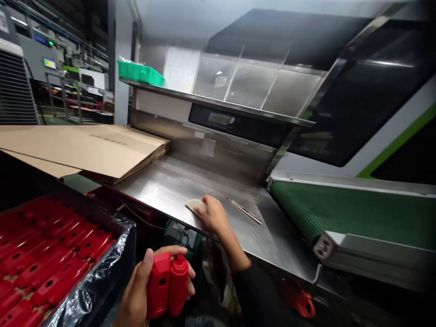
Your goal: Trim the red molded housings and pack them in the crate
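My left hand (136,284) is wrapped round a red moulded plastic part (159,284). It has a flat section with a dark round hole and a rounded, bottle-like section beside it; I cannot tell whether these are one piece or two. My right hand (215,215) reaches over the steel table (160,184) and pinches a pale, flat piece with a rounded edge (195,205) at the front edge. To the right of that hand, a pair of thin metal tools (244,210) lies on the steel.
Lower left, a plastic-lined box (127,240) holds rows of similar red parts (44,268). Flat cardboard sheets (85,145) are stacked on the table's left end. A green conveyor belt (354,213) stands at right. Above, a shelf (218,103) carries a green bin (139,73).
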Tool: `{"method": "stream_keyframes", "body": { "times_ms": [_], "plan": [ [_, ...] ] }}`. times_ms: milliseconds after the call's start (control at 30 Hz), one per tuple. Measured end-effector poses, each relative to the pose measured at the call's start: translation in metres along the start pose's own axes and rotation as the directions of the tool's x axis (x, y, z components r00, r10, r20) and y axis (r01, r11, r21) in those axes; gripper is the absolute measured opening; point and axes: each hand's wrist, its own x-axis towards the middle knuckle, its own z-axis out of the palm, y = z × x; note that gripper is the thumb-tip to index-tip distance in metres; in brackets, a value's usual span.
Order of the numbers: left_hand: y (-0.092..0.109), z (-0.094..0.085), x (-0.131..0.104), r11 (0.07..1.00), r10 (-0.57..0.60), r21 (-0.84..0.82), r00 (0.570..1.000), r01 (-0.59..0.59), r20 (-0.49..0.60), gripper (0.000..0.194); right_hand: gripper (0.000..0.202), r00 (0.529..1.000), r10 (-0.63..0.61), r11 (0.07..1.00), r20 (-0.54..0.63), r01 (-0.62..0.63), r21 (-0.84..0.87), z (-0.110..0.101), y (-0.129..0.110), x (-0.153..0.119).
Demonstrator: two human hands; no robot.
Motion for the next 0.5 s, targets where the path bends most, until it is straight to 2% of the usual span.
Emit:
{"method": "stream_keyframes", "body": {
  "times_ms": [100, 133, 167, 200, 267, 333, 400, 500],
  "plan": [
    [0.001, -0.004, 0.0, 0.996, 0.008, 0.09, 0.994, 0.001, -0.106, 0.061, 0.028, 0.994, 0.001, 0.991, -0.111, 0.014, 0.133, -0.009, -0.029, -0.082],
    [-0.001, -0.005, -0.001, 0.993, 0.015, 0.121, 0.988, 0.004, -0.153, 0.058, 0.029, 0.983, 0.016, 0.983, -0.182, 0.018, 0.184, -0.01, -0.04, -0.107],
    [-0.004, -0.005, -0.002, 0.988, 0.023, 0.154, 0.978, 0.009, -0.207, 0.055, 0.031, 0.946, -0.005, 0.961, -0.323, 0.093, 0.26, -0.01, -0.051, -0.128],
    [-0.007, -0.005, -0.005, 0.982, 0.03, 0.189, 0.965, 0.02, -0.26, 0.053, 0.031, 0.916, -0.05, 0.943, -0.398, 0.174, 0.283, -0.009, -0.063, -0.143],
    [-0.014, -0.003, -0.011, 0.966, 0.029, 0.252, 0.944, 0.058, -0.329, 0.05, 0.034, 0.863, -0.144, 0.888, -0.484, 0.329, 0.321, -0.008, -0.083, -0.155],
    [-0.018, 0.0, -0.018, 0.955, 0.009, 0.282, 0.94, 0.094, -0.341, 0.05, 0.036, 0.832, -0.22, 0.835, -0.509, 0.43, 0.344, -0.009, -0.095, -0.155],
    [-0.018, 0.004, -0.024, 0.955, 0.002, 0.281, 0.947, 0.094, -0.322, 0.048, 0.037, 0.8, -0.198, 0.838, -0.567, 0.438, 0.326, -0.01, -0.099, -0.155],
    [-0.014, 0.012, -0.032, 0.977, 0.03, 0.21, 0.957, 0.032, -0.289, 0.041, 0.034, 0.739, -0.112, 0.904, -0.664, 0.353, 0.24, -0.011, -0.1, -0.163]
  ]
}}
